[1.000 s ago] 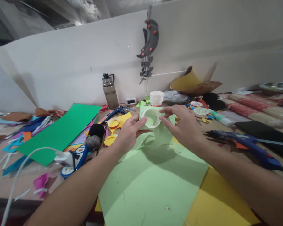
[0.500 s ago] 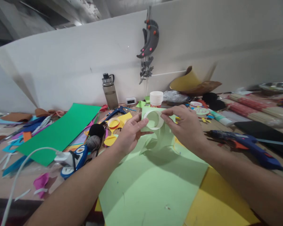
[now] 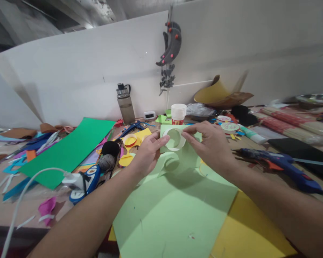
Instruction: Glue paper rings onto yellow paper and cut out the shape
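Observation:
In the middle of the head view, a pale ring (image 3: 180,144), whitish and looking like paper, is held up over light green paper. My left hand (image 3: 148,150) grips its left side, with the thumb on the near face. My right hand (image 3: 211,143) pinches its upper right edge between thumb and fingertips. Behind and below the ring is an upright light green paper piece (image 3: 190,157), with a round curled opening beneath the ring. Whether the ring is joined to this piece I cannot tell. A large light green sheet (image 3: 172,211) lies flat under both hands.
Yellow sheets (image 3: 253,229) lie beneath at the right. A blue glue gun (image 3: 285,165) rests beyond my right forearm. Stacked paper cups (image 3: 178,113) and a water bottle (image 3: 126,107) stand at the back. Leftward lie a dark green sheet (image 3: 70,150) and a white cable (image 3: 24,197).
The ring has tilted and shifted down slightly between my hands. My left hand's lower fingers have drawn in, so the curled opening below shows more plainly.

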`<act>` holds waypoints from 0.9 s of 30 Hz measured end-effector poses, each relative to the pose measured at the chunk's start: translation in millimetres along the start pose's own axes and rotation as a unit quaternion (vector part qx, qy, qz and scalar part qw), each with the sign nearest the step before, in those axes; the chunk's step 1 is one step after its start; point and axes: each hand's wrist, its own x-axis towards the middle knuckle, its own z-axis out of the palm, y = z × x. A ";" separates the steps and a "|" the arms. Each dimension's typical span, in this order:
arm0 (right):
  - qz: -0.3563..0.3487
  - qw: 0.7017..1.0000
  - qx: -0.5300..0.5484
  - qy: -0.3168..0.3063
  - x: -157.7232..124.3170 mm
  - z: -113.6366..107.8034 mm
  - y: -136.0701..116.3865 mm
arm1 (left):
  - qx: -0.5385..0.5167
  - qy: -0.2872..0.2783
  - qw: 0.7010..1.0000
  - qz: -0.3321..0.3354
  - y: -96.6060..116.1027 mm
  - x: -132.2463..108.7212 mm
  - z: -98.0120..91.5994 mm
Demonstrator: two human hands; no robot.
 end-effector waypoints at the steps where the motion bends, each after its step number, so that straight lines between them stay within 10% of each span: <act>1: 0.001 1.000 -0.001 0.000 0.0 -0.1 -0.2 | 0.004 -0.003 1.000 0.003 -0.1 0.0 -0.4; 19: -0.007 1.000 -0.010 -0.006 1.8 0.1 4.3 | -0.009 0.043 0.999 -0.022 -3.7 3.8 -6.2; 27: 0.114 0.993 0.030 0.007 10.5 0.3 18.9 | 0.009 0.051 0.999 0.004 -1.2 5.3 -12.3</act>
